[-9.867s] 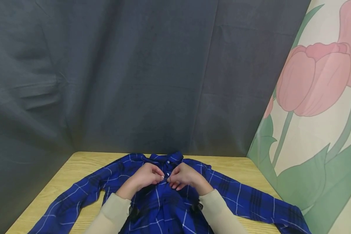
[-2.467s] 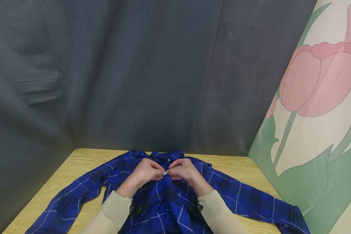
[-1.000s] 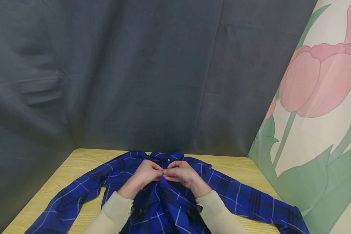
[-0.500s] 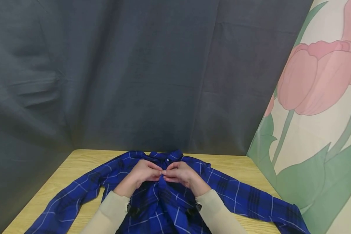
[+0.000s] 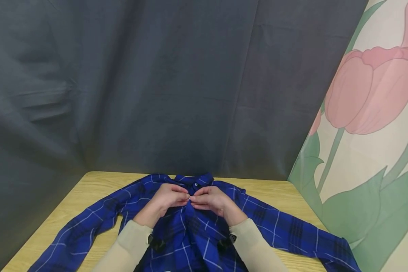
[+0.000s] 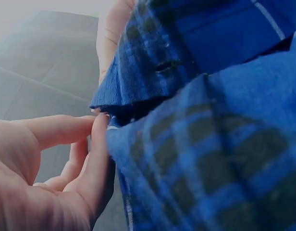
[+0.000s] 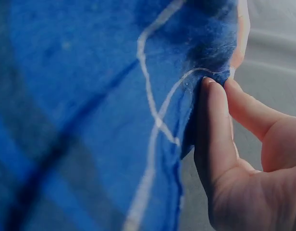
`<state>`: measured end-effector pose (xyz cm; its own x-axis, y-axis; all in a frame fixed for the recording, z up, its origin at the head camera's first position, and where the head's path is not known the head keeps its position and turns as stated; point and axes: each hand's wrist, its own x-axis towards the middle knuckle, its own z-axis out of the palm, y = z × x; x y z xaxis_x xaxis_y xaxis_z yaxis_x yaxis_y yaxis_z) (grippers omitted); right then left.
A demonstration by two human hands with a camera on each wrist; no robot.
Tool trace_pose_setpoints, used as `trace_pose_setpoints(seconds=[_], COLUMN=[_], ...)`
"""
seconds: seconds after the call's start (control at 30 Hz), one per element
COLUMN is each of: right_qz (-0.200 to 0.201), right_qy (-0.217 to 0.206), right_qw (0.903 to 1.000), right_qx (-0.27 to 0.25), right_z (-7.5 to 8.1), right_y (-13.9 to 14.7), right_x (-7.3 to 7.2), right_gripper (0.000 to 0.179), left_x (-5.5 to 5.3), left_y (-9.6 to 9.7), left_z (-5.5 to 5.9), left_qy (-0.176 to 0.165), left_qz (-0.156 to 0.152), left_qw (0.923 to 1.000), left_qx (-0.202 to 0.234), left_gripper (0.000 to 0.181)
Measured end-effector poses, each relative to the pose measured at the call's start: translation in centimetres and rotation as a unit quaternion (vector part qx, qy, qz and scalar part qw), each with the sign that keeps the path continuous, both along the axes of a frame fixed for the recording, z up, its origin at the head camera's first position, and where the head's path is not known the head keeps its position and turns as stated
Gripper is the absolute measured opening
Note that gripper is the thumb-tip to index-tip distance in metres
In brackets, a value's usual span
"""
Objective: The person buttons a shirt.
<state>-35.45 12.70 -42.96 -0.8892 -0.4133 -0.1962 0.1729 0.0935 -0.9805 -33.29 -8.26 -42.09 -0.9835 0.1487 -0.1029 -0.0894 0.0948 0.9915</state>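
A blue plaid long-sleeved shirt (image 5: 190, 234) lies spread with its collar (image 5: 197, 182) away from me. My left hand (image 5: 170, 198) and right hand (image 5: 212, 201) meet at the front placket, just below a small collar button (image 5: 195, 184). In the left wrist view, the thumb and finger of my left hand (image 6: 66, 159) pinch the folded placket edge; a slit buttonhole (image 6: 167, 66) shows above. My right hand (image 7: 249, 154) pinches the cloth edge in the right wrist view. Whatever button lies between the fingertips is hidden.
Under the shirt is a light wooden table (image 5: 102, 181). One sleeve (image 5: 78, 230) stretches left, the other sleeve (image 5: 292, 230) right over the table's edge. A dark grey curtain (image 5: 156, 94) hangs behind; a wall with painted tulips (image 5: 353, 90) stands at the right.
About ten seconds ago my fingertips were apart over the placket; now they meet. A small white spot between them, seen 2.5 seconds ago, is hidden. In the last second, only slight finger shifts.
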Motion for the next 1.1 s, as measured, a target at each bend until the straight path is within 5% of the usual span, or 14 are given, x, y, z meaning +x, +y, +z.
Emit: trace_pose_setpoints(seconds=[0.3,0.53,0.77,0.9,1.1], right_qz=[0.005,0.040,0.049,0.031,0.003], right_qy=[0.011,0.015,0.075,0.123,0.159], right_qw=[0.9999,0.9963,0.9592,0.9467,0.9445], right_qx=[-0.008,0.074,0.268,0.296,0.288], right_z=[0.4,1.0,0.7,0.4,0.6], right_y=[-0.1,0.1,-0.9,-1.6,-0.9], right_x=[0.0,0.5,2.0,2.5,2.0], right_gripper=[0.014,0.022,0.046,0.036,0.019], left_x=[0.3,0.0,0.0,0.2,0.3], left_y=[-0.1,-0.1,-0.4,-0.3,-0.2], left_z=[0.8,0.7,0.7,0.9,0.9], left_qy=[0.026,0.012,0.006,0.010,0.016], left_qz=[0.011,0.000,0.002,0.002,0.013], left_qw=[0.9992,0.9996,0.9993,0.9989,0.9985], left_qx=[-0.029,-0.027,-0.036,-0.045,-0.052], left_gripper=[0.014,0.015,0.013,0.011,0.011])
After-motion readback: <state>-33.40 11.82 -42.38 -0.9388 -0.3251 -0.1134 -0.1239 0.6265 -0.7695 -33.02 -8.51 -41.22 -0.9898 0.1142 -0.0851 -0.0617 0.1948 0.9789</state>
